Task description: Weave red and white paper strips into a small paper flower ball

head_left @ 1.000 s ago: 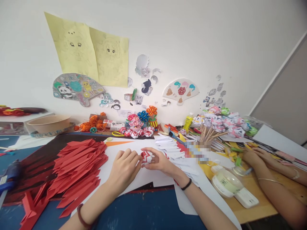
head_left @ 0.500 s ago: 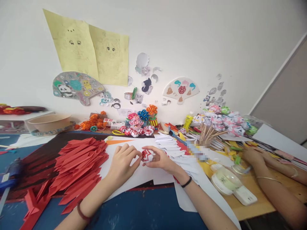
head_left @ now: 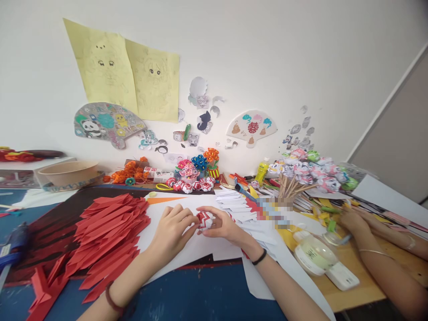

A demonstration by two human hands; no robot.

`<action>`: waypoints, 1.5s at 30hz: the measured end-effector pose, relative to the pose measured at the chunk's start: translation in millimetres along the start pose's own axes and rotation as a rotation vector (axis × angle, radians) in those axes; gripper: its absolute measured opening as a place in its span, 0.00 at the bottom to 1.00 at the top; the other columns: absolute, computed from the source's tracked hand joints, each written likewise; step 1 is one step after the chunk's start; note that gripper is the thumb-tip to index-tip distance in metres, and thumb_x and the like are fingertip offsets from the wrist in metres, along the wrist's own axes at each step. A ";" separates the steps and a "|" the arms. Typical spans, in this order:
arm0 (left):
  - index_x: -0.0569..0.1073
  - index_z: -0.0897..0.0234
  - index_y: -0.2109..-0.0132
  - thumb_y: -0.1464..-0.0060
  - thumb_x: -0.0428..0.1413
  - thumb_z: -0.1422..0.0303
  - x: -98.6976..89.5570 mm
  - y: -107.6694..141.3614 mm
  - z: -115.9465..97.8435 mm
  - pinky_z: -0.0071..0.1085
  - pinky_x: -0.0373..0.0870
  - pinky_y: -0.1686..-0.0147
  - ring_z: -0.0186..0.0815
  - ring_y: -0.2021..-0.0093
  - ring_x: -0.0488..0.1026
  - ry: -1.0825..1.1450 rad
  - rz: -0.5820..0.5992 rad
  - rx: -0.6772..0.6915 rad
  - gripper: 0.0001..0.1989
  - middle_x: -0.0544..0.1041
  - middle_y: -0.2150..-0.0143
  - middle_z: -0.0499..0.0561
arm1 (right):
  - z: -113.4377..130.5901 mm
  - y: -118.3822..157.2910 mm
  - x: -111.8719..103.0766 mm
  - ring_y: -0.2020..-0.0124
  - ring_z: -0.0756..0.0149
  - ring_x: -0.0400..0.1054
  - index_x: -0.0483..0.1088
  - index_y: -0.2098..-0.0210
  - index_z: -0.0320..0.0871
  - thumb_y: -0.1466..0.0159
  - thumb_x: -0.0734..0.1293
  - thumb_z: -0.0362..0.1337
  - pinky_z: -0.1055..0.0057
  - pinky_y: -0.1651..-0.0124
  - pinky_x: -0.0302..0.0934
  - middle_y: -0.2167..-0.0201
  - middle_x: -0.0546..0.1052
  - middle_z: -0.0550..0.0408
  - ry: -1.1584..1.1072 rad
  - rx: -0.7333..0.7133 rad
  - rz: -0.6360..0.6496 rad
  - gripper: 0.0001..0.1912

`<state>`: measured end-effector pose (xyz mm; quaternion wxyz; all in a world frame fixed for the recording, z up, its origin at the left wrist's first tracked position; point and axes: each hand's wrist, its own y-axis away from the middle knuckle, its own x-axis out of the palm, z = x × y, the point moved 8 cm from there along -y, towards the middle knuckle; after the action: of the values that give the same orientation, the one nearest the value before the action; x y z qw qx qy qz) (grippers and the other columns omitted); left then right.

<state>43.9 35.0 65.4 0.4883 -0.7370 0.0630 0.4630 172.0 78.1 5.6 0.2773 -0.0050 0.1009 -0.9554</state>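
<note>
Between red strips (head_left: 109, 234), white strips (head_left: 230, 201)
Clasping ball (head_left: 205, 220) in right hand (head_left: 225, 225), pinching with left hand (head_left: 173, 228); red leftward, long axis unclear.

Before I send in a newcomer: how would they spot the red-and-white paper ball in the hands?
Find the big heap of red folded paper strips; right of it lie white paper sheets. Above these, the right hand holds the red-and-white paper ball, left hand alongside. Similar balls lie in a row behind; only this one's held.

red-and-white zigzags mark the paper ball (head_left: 205, 220); from it, plain red strips (head_left: 107, 236) at nine o'clock, white strips (head_left: 230, 201) at three, blue tabletop (head_left: 207, 294) at six.
</note>
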 end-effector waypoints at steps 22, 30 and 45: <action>0.74 0.59 0.60 0.33 0.46 0.66 7.0 -1.5 2.2 0.36 0.49 0.64 0.37 0.64 0.60 0.063 0.144 0.040 0.12 0.76 0.63 0.49 | -2.6 1.4 5.9 0.59 0.59 0.75 0.61 0.40 0.46 0.47 0.77 0.37 0.62 0.54 0.67 0.57 0.76 0.50 -0.021 0.036 0.120 0.38; 0.74 0.59 0.60 0.33 0.45 0.65 9.1 0.2 1.1 0.36 0.50 0.64 0.37 0.64 0.61 0.080 0.151 0.044 0.14 0.76 0.64 0.50 | -4.4 0.9 8.1 0.60 0.61 0.76 0.62 0.41 0.45 0.48 0.77 0.37 0.66 0.57 0.67 0.60 0.76 0.52 -0.065 0.030 0.142 0.38; 0.73 0.58 0.62 0.36 0.51 0.62 13.3 -0.6 5.8 0.33 0.51 0.64 0.36 0.66 0.63 0.073 0.106 0.076 0.09 0.75 0.64 0.47 | 0.9 3.8 3.6 0.67 0.70 0.72 0.63 0.41 0.48 0.49 0.77 0.42 0.73 0.61 0.63 0.55 0.75 0.53 0.036 0.037 0.156 0.38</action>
<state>48.1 44.5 55.3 0.4882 -0.7298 0.1373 0.4585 171.0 73.0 5.6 0.3490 0.0253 0.0882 -0.9326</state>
